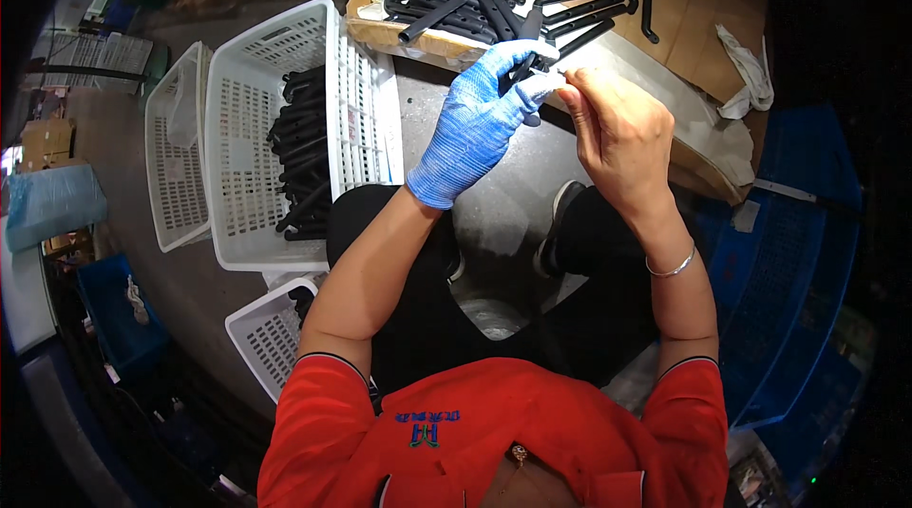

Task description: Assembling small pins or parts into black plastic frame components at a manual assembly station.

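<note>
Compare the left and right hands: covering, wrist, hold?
Covering: the left hand wears a blue glove; the right hand is bare.
Wrist: a silver bangle sits above the right hand; none shows above the left hand.
Hold: the left hand grips a black part; the right hand pinches beside the gloved fingertips, contents unclear.
Shared: both reach forward and meet.

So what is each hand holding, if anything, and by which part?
The gloved left hand holds a black bar-shaped part near its far end; the bare right hand is pinched beside it, whether on anything cannot be told.
</note>
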The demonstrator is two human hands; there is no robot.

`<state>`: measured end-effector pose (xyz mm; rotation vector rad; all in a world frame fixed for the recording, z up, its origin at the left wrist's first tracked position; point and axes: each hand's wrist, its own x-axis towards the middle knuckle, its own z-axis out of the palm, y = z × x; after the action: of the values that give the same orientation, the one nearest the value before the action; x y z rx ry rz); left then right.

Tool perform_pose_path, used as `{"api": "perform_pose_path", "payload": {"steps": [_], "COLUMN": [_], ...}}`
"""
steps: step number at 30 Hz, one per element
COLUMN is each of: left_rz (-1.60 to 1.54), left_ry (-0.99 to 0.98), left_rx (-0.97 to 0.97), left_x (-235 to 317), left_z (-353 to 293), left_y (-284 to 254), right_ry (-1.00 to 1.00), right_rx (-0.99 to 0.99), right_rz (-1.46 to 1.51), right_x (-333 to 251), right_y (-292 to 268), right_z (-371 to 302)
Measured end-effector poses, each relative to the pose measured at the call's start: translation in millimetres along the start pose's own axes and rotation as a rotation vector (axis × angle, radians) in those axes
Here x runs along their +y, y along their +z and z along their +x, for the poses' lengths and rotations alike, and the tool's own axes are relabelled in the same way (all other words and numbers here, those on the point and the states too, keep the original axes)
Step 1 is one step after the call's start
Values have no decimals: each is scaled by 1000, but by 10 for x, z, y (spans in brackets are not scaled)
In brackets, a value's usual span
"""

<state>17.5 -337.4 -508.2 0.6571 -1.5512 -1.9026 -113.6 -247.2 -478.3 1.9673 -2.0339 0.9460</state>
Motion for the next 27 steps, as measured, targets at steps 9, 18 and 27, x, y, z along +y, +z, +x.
{"api": "perform_pose_path", "payload": {"steps": [9, 18, 27], "left_rz": [-1, 20, 33], "left_ry": [4, -21, 11], "left_rx": [-15, -14, 11], "left_x": [-8, 42, 13], "left_z": [3, -4, -13], "left_y": [-8, -9, 2], "right_ry": [-19, -13, -6], "right_rx": [-11, -17, 17], "right_rz": [7, 11, 5], "right_x": [21, 7, -24], "right_y": [-5, -14, 7], "right_z": [2, -2, -6]}}
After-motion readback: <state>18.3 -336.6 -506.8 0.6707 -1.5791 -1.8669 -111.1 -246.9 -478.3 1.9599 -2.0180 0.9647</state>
